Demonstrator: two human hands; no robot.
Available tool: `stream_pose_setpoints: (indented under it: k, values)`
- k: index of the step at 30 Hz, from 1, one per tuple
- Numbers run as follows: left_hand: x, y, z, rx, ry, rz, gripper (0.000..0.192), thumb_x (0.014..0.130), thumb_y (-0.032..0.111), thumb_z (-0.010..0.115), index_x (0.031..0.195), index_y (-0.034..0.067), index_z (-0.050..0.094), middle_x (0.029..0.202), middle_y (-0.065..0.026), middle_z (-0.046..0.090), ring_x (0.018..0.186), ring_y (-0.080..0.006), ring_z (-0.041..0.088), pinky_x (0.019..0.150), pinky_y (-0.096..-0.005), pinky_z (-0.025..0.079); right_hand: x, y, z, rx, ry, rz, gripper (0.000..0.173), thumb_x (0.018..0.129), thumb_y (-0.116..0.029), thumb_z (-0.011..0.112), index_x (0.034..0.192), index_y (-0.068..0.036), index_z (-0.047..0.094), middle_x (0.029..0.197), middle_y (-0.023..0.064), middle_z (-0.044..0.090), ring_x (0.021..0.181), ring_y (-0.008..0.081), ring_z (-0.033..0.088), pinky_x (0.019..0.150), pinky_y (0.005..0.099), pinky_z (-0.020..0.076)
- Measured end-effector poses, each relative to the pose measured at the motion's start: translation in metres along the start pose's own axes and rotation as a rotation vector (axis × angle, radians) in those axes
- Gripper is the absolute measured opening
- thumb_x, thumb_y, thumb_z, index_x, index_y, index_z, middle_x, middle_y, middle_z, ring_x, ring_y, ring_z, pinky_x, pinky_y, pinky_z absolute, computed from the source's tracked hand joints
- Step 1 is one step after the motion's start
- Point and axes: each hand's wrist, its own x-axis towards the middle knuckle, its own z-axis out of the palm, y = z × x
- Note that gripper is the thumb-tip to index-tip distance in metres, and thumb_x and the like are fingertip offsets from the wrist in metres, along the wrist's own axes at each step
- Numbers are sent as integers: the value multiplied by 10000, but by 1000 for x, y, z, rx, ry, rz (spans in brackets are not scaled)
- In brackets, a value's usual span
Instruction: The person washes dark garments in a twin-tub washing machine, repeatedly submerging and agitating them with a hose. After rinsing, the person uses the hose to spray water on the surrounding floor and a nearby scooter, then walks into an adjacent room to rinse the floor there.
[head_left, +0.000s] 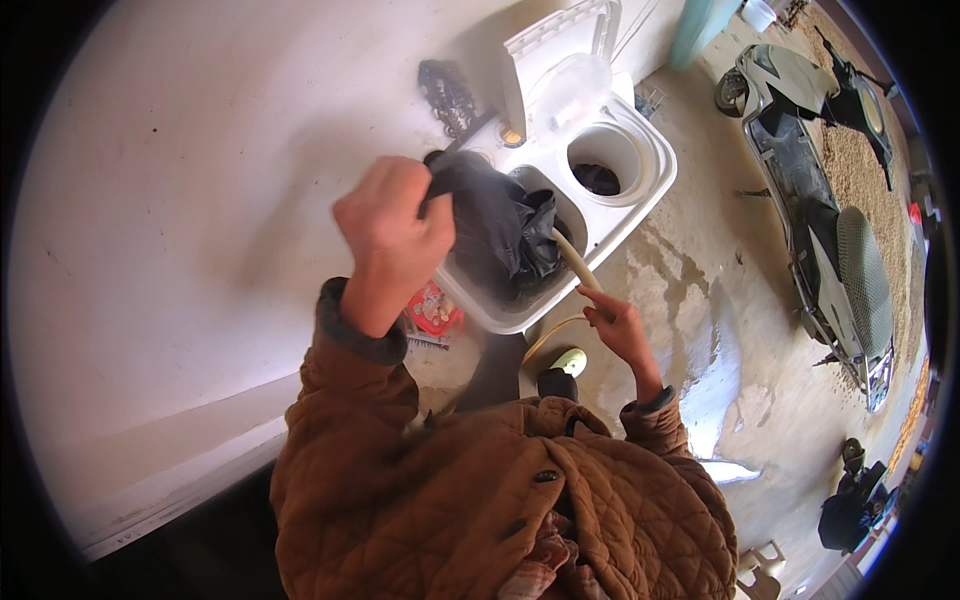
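Observation:
In front of me stands a white twin-tub washing machine (596, 259) with its lid (559, 37) raised. My left hand (396, 217) is closed on a dark garment (495, 210), lifted partly out of the wash tub. The rest of the cloth hangs down into that tub. My right hand (616, 322) grips a pale hose (576, 261), whose far end reaches over the tub's rim to the garment. More dark cloth (596, 178) lies inside the round spin tub (634, 157), beside the wash tub.
A red basket (433, 309) and a brush (429, 342) sit on the floor by the wall. To the right a scooter (825, 217) is parked near spread grain (855, 161). Water (709, 397) wets the concrete floor. A stool (761, 566) stands at lower right.

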Motion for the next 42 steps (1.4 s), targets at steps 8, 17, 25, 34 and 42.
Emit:
stream_pose_setpoints:
  k: [8,17,25,34,42]
  values:
    - [70,39,-38,28,414,176,111,709,-74,670,714,-3,584,671,-72,616,545,-186,567,528,-254,460,-5,-2,-9,-1,-2,7,387,892,-27,646,1270,-107,647,675,-59,502,627,34,445,573,236,408]
    - [-65,-10,49,193,-253,-404,200,768,154,716,719,42,559,694,-132,583,646,-367,587,570,-462,447,-8,-7,0,-81,38,168,362,875,-93,640,1233,-143,671,695,133,605,653,84,471,674,302,476]
    - [-229,-36,131,-365,-832,-481,326,805,112,657,1103,-11,617,1262,-284,509,1195,-451,455,994,-497,387,-2,17,16,-30,103,61,338,894,-102,634,1228,-141,671,900,148,708,680,118,564,709,304,495]
    - [-300,-79,84,-118,-940,-487,163,776,110,577,836,-16,662,846,-239,644,933,-417,603,841,-494,481,-7,-9,19,-89,16,160,513,929,-61,570,1419,-198,505,681,120,569,614,137,533,656,311,487]
    - [-323,-85,75,-260,-656,-682,194,767,121,560,645,-22,608,642,-264,560,630,-451,565,613,-497,469,-14,-1,23,-201,36,108,493,936,-89,578,1415,-181,502,708,215,593,589,186,537,634,339,477]
